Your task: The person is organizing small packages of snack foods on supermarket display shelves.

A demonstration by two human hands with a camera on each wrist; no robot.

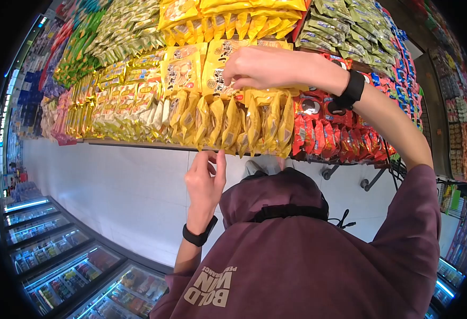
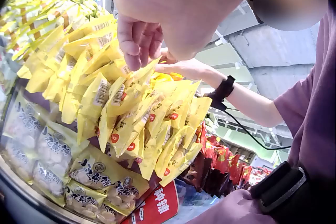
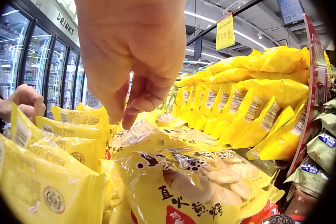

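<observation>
My right hand reaches over a display of yellow biscuit bags, palm down. In the right wrist view its thumb and fingers come together at the edge of a yellow bag and pinch it, the fingertips partly hidden. A larger-looking biscuit bag lies flat nearer that camera, with round biscuits showing through its clear window. My left hand hangs in front of the upright front row of yellow bags, fingers loosely bent and holding nothing. In the left wrist view this hand is just above those bags.
Red snack packs stand to the right of the yellow ones, and green packs lie behind. A raised stack of yellow bags rises at the back. Glass-door drink fridges line the lower left. A price sign hangs overhead.
</observation>
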